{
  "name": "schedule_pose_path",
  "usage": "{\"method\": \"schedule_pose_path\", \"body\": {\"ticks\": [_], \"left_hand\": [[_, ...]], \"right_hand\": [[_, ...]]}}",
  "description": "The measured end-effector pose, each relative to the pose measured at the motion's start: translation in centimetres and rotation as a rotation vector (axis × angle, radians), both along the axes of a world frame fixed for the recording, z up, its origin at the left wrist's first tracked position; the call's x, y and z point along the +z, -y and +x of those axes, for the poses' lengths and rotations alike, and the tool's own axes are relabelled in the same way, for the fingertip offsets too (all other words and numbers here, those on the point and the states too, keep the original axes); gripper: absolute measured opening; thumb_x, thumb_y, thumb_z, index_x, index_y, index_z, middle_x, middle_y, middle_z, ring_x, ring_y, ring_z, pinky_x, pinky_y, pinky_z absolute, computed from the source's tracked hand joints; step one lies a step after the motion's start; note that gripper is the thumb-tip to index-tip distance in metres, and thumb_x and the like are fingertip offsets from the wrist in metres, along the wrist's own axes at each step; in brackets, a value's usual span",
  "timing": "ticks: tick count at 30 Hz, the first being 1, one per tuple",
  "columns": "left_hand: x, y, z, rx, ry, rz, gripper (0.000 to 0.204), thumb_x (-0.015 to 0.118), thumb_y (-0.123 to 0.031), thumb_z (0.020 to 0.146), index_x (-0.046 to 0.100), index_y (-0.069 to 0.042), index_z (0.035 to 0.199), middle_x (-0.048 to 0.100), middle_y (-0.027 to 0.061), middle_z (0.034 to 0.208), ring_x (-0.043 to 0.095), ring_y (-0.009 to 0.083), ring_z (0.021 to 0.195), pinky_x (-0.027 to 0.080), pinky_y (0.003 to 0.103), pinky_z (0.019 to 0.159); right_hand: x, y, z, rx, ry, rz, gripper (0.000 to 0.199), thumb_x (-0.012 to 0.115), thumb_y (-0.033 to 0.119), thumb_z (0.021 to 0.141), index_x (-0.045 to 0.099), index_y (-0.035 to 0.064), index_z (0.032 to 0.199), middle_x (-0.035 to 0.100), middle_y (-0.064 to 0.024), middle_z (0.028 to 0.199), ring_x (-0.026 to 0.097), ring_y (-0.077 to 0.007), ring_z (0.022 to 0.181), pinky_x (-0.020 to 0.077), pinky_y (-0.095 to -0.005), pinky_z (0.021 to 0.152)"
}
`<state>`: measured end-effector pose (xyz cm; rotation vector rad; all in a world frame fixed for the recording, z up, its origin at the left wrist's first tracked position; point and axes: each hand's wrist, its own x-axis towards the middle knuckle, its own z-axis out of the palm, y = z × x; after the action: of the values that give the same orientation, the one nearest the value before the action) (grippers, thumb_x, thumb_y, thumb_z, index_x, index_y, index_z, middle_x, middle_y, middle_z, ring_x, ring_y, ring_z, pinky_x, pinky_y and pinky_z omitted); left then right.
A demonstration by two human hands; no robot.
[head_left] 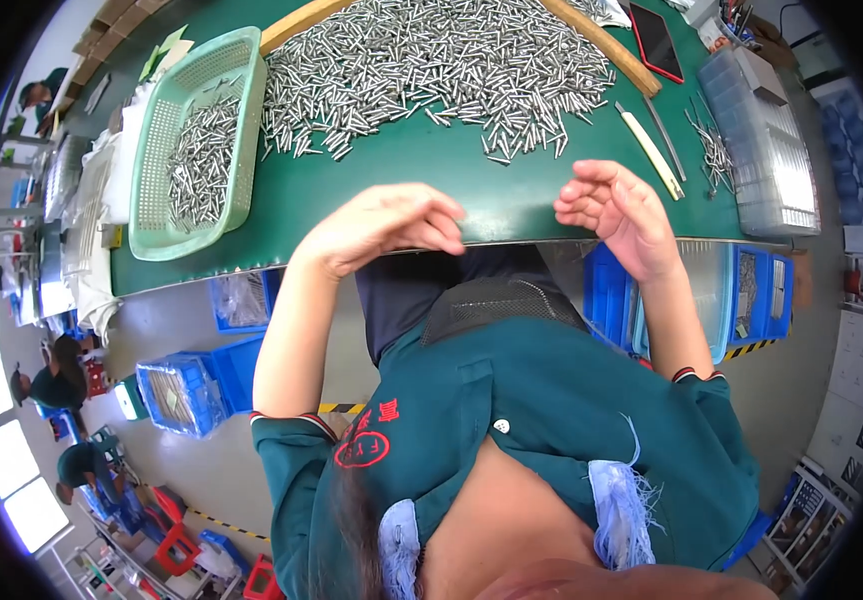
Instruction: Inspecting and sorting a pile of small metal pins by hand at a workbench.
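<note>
A green table (351,190) is stretching across the upper part of the view, its near edge curving just in front of the person's body. Both hands are hovering at that edge: the left hand (391,225) is hanging palm down with fingers drooping loosely, and the right hand (616,210) is curling its fingers inward; whether either grip is pinching anything cannot be told. A broad pile of small metal pins (431,65) is lying on the table beyond the hands, fenced by wooden strips (601,45). A pale green perforated basket (196,140) is sitting to the left, holding more pins. A red-edged phone (656,40), a slim tool (649,148) and a clear plastic box (766,150) are lying to the right. Blue crates (186,390) are standing on the grey floor below, and other workers are sitting near bright windows at far left.
</note>
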<state>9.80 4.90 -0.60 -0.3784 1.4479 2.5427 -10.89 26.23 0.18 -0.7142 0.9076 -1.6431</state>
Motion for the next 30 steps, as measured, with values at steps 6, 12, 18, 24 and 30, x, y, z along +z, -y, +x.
{"method": "schedule_pose_path", "body": {"ticks": [6,12,18,24,30], "left_hand": [[1.1,-0.5,1.4,0.072,0.060,-0.299,0.031,0.046,-0.023,0.090,0.052,0.002,0.108,0.060,0.0120,0.097,0.058,0.0178,0.094,0.044,0.028,0.085],[2.4,1.7,1.1,0.220,-0.039,-0.349,0.023,0.048,-0.013,0.089,0.055,0.001,0.105,0.060,0.0084,0.095,0.058,0.0152,0.088,0.046,0.027,0.080],[1.2,3.9,-4.0,0.368,-0.057,-1.445,0.027,0.059,-0.022,0.081,0.058,-0.006,0.102,0.060,0.0085,0.086,0.059,0.0178,0.076,0.047,0.028,0.070],[0.5,4.3,-10.9,0.192,0.051,-1.803,0.068,0.070,-0.048,0.062,0.052,-0.002,0.108,0.056,0.0159,0.095,0.055,0.0295,0.092,0.046,0.038,0.078],[-0.5,4.2,-11.9,0.283,-0.036,-1.718,0.043,0.068,-0.034,0.068,0.054,-0.004,0.096,0.056,0.0128,0.088,0.056,0.0286,0.084,0.047,0.039,0.071]], "right_hand": [[1.4,2.9,-1.2,0.001,-0.167,-0.029,0.036,0.044,0.022,0.091,0.047,-0.0031,0.116,0.059,-0.0136,0.100,0.059,-0.0188,0.093,0.0473,-0.0319,0.082],[3.3,7.7,-3.4,-0.018,-0.567,-0.060,0.033,0.049,0.022,0.089,0.051,0.0007,0.115,0.058,-0.0090,0.104,0.059,-0.0149,0.090,0.0455,-0.0267,0.080],[2.3,11.7,-6.9,-0.014,-1.891,0.365,0.045,0.061,0.029,0.076,0.051,0.0094,0.115,0.054,-0.0086,0.104,0.058,-0.0229,0.088,0.0462,-0.0341,0.076],[0.9,13.6,-6.1,-0.155,-1.862,0.444,0.040,0.063,0.033,0.074,0.057,0.0073,0.104,0.057,-0.0097,0.096,0.059,-0.0258,0.087,0.0469,-0.0364,0.075],[-1.7,14.7,-4.3,-0.235,-1.643,0.126,0.024,0.059,0.018,0.077,0.058,0.0066,0.099,0.057,-0.0086,0.089,0.057,-0.0263,0.084,0.0468,-0.0340,0.072]]}}
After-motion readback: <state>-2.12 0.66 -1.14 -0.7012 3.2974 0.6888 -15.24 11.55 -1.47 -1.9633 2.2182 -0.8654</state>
